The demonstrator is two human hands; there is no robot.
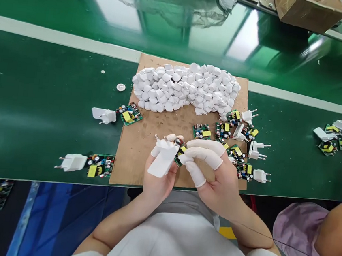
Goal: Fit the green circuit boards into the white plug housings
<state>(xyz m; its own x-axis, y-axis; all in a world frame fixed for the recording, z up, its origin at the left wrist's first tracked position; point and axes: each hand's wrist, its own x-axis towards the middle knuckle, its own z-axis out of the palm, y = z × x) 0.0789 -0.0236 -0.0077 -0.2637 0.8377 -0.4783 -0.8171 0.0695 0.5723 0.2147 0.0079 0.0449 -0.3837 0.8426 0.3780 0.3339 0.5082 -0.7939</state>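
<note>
My left hand (157,174) grips a white plug housing (164,158) with two metal pins pointing up and away. My right hand (214,177), with white finger cots on its fingers, pinches a small green circuit board (181,150) against the open side of that housing. Both hands hover over the near edge of a brown cardboard sheet (145,141). A heap of white plug shells (185,89) lies on the far part of the sheet. Several loose circuit boards (201,131) and plug parts (258,150) lie just right of my hands.
The cardboard rests on a green conveyor belt (40,90). On the belt to the left lie a plug housing (71,161) beside a board (100,165), and another pair (104,115) farther back. Another person's arm (330,238) is at the lower right. A cardboard box (308,10) stands far right.
</note>
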